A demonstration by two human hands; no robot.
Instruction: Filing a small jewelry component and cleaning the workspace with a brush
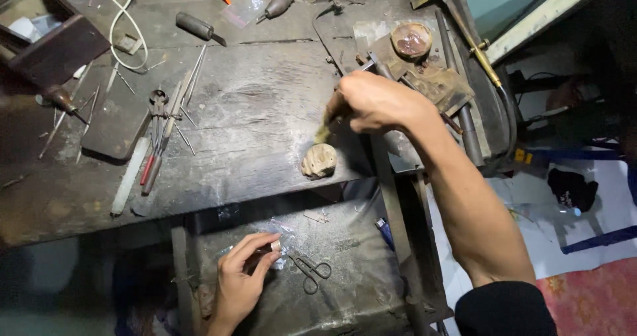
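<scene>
Big scuffed desk (252, 110), tools all over. Right hand (375, 100) is closed around a small brush (323, 131) near the front edge, bristles angled down-left at a wooden peg (319, 161) just below. Left hand (242, 276) down on the lower shelf (358, 269) pinches something tiny and white (275, 245), scissors (312, 269) right beside it.

bench (265, 110): dark scarred wood, lying under my hands | on it: files (159, 137), white stick (130, 176), awl (199, 27), peg (319, 161), dish (411, 40), cable (119, 17) | lower tray (358, 283): sitting below, carrying scissors (310, 269)
</scene>
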